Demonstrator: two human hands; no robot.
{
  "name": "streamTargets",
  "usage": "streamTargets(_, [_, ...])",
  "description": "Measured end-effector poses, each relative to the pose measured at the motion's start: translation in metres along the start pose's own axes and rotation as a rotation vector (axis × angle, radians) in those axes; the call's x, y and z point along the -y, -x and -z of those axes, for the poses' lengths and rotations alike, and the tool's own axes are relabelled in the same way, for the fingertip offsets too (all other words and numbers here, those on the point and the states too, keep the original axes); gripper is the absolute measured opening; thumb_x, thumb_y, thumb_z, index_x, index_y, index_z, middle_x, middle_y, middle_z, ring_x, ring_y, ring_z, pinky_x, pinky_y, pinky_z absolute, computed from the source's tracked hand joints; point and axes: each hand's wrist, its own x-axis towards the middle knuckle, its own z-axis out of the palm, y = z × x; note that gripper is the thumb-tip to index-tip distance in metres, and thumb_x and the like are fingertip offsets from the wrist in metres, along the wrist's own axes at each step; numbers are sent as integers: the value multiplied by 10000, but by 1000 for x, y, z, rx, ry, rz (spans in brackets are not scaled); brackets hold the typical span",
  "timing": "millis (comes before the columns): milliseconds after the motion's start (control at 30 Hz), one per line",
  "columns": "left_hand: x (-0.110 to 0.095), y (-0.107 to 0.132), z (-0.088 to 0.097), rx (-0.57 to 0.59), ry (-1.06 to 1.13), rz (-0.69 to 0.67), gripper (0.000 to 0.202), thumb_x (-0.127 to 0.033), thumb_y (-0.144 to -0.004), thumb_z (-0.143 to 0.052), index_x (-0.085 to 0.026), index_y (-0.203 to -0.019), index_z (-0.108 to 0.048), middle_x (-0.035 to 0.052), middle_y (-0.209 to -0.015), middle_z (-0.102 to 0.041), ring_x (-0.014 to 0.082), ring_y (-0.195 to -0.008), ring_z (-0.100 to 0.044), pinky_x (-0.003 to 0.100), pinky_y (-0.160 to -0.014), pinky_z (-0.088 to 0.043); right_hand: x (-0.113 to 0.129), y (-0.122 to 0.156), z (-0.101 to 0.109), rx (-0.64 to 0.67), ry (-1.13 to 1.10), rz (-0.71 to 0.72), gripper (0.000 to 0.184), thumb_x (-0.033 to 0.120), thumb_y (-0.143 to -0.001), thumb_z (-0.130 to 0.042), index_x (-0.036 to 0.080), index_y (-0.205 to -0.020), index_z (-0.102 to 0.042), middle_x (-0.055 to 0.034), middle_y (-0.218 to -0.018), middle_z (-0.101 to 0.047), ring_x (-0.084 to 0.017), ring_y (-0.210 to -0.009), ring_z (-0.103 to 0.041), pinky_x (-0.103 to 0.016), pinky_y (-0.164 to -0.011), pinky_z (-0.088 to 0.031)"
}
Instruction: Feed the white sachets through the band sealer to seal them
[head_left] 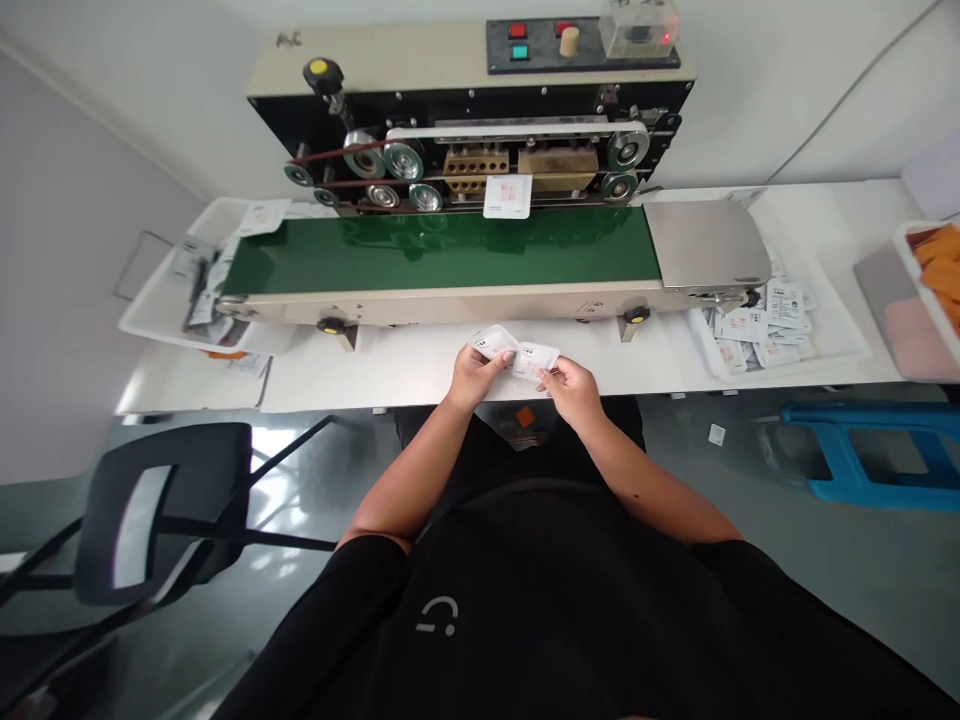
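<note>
My left hand (472, 375) is closed on a small white printed sachet (493, 341), its thumb lying across the front. Beside it, my right hand (571, 388) pinches a second white sachet (535, 358) by its lower right edge. The two sachets meet or overlap at their inner edges, just above the table's front edge. Ahead of my hands stands a band sealing machine (480, 85) with a green conveyor belt (450, 250). Another white sachet (508, 197) hangs upright in the sealing band, over the belt.
A white tray (847, 345) on the right holds many sachets; another tray (142, 318) at the belt's left end holds more. At far right is a bin with orange packets (937, 265). A blue stool (870, 455) and a black chair (165, 510) flank me.
</note>
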Motion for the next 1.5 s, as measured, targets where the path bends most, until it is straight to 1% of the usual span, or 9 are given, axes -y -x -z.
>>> streamTargets(167, [4, -1, -1, -11, 35, 16, 538, -578, -732, -947, -168, -954, -679, 65, -901, -791, 183, -783, -757, 344, -784, -617, 45, -23, 66, -240, -149, 176, 512, 668, -962, -705, 187, -1136, -682, -30, -787, -709, -108, -560, -655, -214, -522, -519])
streamTargets(367, [4, -1, -1, 3, 32, 11, 557, -577, -722, -954, -166, -963, -666, 66, -915, -791, 178, -789, -758, 343, -786, -623, 131, -83, 155, -288, -58, 115, 89, 203, -1010, -722, 115, -995, -717, -18, -651, -639, -64, -495, -556, -185, -497, -447])
streamTargets(467, [3, -1, 0, 4, 24, 9, 567, -579, -724, -952, -167, -979, -658, 72, -931, -793, 183, -796, -760, 348, -782, -625, 155, -103, 171, -292, -61, 5, 144, 20, -1018, -597, 67, -937, -707, -41, -614, -627, -56, -487, -544, -198, -513, -391])
streamTargets(600, [4, 0, 0, 13, 15, 3, 580, -590, -733, -944, -166, -999, -652, 88, -970, -798, 191, -810, -764, 358, -782, -633, 165, -123, 175, -298, -152, -87, 161, -36, -1019, -560, 50, -973, -688, -43, -584, -608, -58, -501, -546, -207, -538, -347])
streamTargets(1033, [6, 0, 0, 2, 36, 10, 617, -608, -690, -962, -164, -996, -663, 75, -977, -798, 169, -797, -748, 346, -780, -650, 176, -175, 141, -195, -227, -151, 43, 88, -1083, -576, 88, -1049, -602, -29, -702, -629, -59, -593, -589, -175, -585, -421])
streamTargets(1200, [6, 1, 0, 0, 31, 24, 602, -603, -712, -950, -172, -1023, -668, 60, -950, -787, 147, -691, -712, 319, -672, -620, 138, -112, 109, -426, -76, 311, 255, 421, -1025, -733, 178, -1083, -681, -28, -933, -677, -39, -592, -532, -177, -534, -433])
streamTargets(1267, [6, 0, 0, 7, 29, 28, 601, -600, -718, -947, -177, -1046, -674, 66, -969, -788, 154, -692, -711, 313, -641, -608, 106, -75, 83, -354, -12, 401, 284, 463, -1016, -702, 191, -1095, -708, -31, -917, -675, -64, -626, -564, -195, -561, -470])
streamTargets(1400, [7, -3, 0, 63, 5, 15, 591, -601, -731, -938, -175, -1056, -689, 72, -974, -796, 160, -681, -701, 310, -636, -592, 43, -24, 25, 53, 71, 148, 444, 484, -910, -758, 188, -1240, -724, -61, -1035, -721, -110, -688, -639, -236, -585, -518])
streamTargets(1500, [8, -3, 2, 152, -73, -12, 558, -581, -744, -936, -162, -1031, -708, 62, -919, -788, 162, -686, -693, 306, -671, -575, 18, -11, -4, 179, 72, -9, 454, 532, -928, -724, 194, -1231, -725, -57, -995, -737, -135, -704, -662, -254, -601, -524])
